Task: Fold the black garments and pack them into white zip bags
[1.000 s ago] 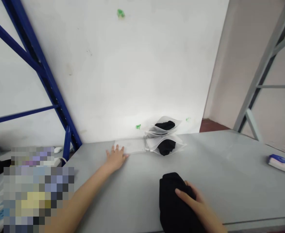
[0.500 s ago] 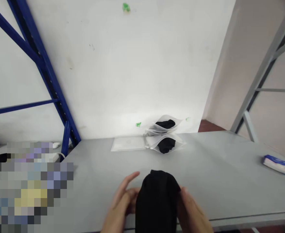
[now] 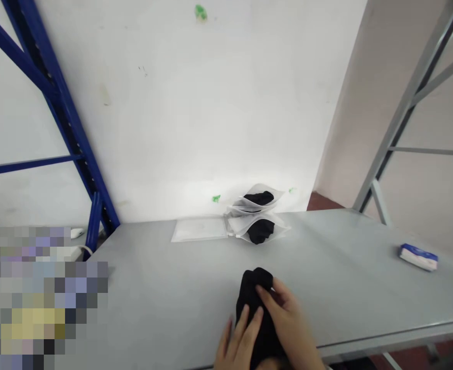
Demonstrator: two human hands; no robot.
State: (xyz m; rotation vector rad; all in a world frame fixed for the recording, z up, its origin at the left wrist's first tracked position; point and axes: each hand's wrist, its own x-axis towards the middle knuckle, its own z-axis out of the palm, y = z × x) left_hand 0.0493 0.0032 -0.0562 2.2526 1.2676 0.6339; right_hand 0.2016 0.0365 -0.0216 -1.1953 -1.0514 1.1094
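Closest to me, my left hand [image 3: 237,341] and right hand [image 3: 286,321] grip a folded black cloth [image 3: 256,313] from both sides, fingers curled over it. It lies at the near edge of the grey metal table [image 3: 338,288], its long axis pointing away from me. At the table's far edge, clear zip bags [image 3: 259,216] hold black cloth against the white wall [image 3: 172,103]. A tissue pack [image 3: 419,257] lies near the table's right side.

Two bare hands are all that shows of the person from here. L hand [image 3: 237,343]: slim, long fingers, smooth knuckles, nails look short. R hand [image 3: 286,316]: same build, narrow palm, tapered fingertips. Both run off the bottom of the frame near the wrist, so sleeves or anything worn higher up can't be seen.
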